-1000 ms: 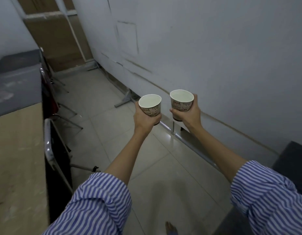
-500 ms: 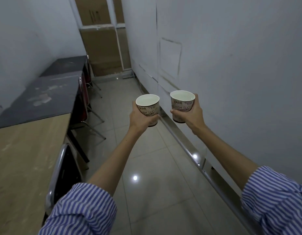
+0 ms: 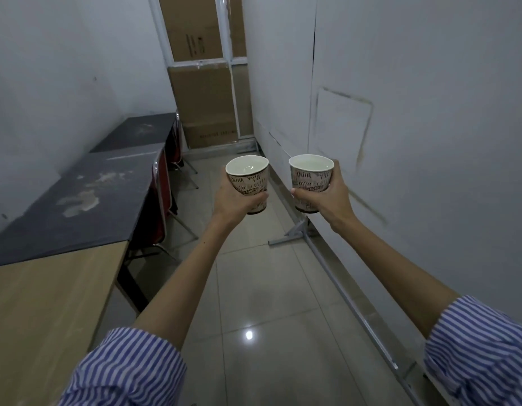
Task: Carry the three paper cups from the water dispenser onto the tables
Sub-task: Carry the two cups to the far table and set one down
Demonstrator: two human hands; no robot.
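Head view, only one. Narrow room, tiled floor [image 3: 254,288] running up the middle of the frame, a light glint on it low centre.

Left hand [image 3: 233,200], centre of frame, arm outstretched: fingers curled around the lower half of the left cup [image 3: 249,186], thumb across its front near the base. Cup upright, printed, pale liquid visible inside.

Right hand [image 3: 333,197], just right of centre: fingers wrapped around the far side of the right cup [image 3: 310,183], thumb pressed on its front lower wall. Cup upright, printed "Drink", filled close to the rim with pale liquid.

The two cups sit level with each other, near but apart, both held in the air above the floor, not over any table. Only two cups show.

Striped sleeves [image 3: 128,367] rolled above the elbows, lower left and lower right corners.

Left side of frame: wood table [image 3: 43,303] at lower left; dark table [image 3: 78,200] butted against its far end, top scuffed with pale patches; second dark table [image 3: 139,133] beyond it, upper left of centre. Red chair [image 3: 163,183] tucked at the dark table's aisle edge.

Top centre: cardboard boxes [image 3: 204,104] stacked behind a white frame at the room's far end.

Right side: white partition [image 3: 415,112] with a metal foot [image 3: 292,234] on the floor below the right cup.
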